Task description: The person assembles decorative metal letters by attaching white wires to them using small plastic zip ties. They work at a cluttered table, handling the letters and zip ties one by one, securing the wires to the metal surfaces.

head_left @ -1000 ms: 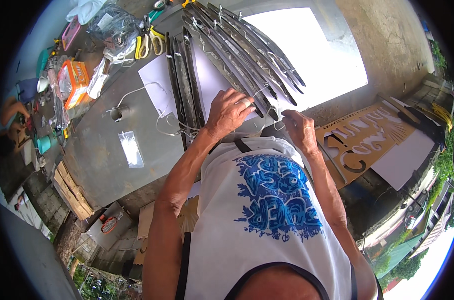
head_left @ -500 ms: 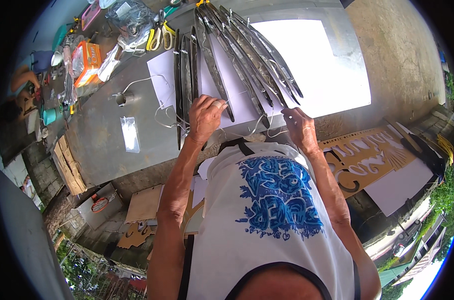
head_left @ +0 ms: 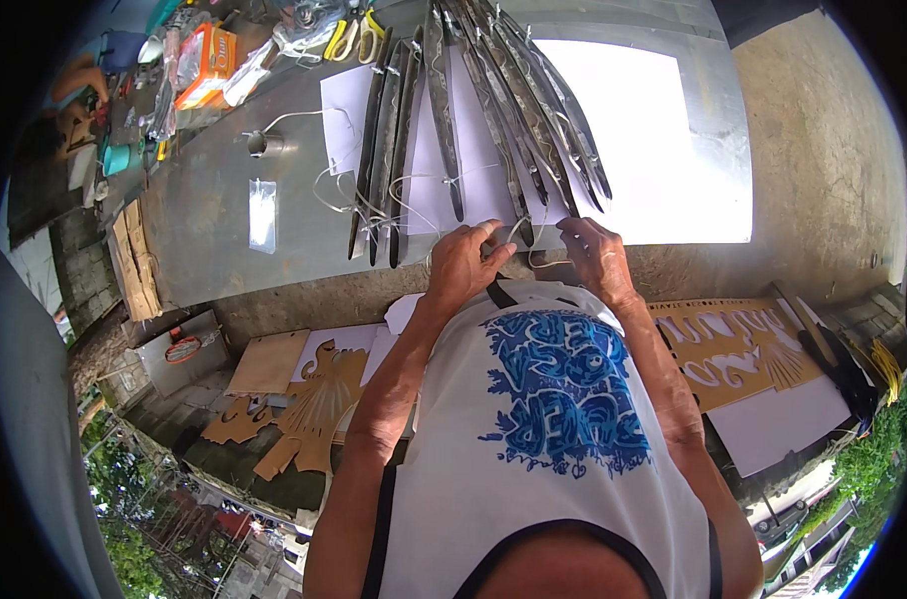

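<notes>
Long, dark, tapering strips fan out over white sheets, their pointed ends toward me. Thin white cord is tied along them and trails in loose loops near their tips. At the near edge of the table, my left hand has its thumb and forefinger closed on the cord beside the tip of a middle strip. My right hand is just to the right, by another strip's tip. Its fingers are bent together where the cord runs to them; the fingertips are partly hidden.
The strips and a white sheet lie on a grey metal tabletop. Left are a short metal tube, a clear plastic packet, an orange pack and yellow-handled scissors. Brown cut-out panels lie below the table's edge.
My left hand has moved right and toward me, away from the left strips to the middle ones. My right hand stays near the same strip tip. The view has shifted slightly.
</notes>
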`<action>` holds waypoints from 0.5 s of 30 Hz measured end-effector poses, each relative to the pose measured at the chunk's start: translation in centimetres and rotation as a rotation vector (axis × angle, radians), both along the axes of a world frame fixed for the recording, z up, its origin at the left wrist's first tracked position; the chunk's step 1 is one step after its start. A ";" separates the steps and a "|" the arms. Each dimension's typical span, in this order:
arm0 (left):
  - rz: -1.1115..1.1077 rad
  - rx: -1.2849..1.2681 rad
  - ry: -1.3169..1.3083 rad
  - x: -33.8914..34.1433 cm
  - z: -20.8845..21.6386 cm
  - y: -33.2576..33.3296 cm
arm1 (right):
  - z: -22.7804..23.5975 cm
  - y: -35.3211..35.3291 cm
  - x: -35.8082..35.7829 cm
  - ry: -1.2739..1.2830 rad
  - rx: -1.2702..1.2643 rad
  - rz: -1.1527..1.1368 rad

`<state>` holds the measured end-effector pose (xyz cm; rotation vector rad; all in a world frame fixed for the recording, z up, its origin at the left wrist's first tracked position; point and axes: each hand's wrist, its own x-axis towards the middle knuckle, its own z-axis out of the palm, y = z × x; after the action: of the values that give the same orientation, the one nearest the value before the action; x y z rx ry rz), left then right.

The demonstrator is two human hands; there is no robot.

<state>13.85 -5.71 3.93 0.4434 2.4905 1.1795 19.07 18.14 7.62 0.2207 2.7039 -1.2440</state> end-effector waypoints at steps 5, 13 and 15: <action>0.026 0.029 0.087 0.5 -1.3 -0.2 | -0.8 0.2 -0.4 -0.010 -0.022 0.030; 0.013 0.013 0.310 0.1 -0.9 -0.2 | -1.6 1.2 -0.6 -0.164 -0.029 -0.080; -0.025 0.074 0.291 -0.4 -0.2 0.8 | -1.9 1.1 -0.1 -0.173 -0.016 -0.103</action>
<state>13.47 -4.93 3.71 0.7108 2.6790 1.2803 19.02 19.25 5.73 0.4491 2.5624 -1.2122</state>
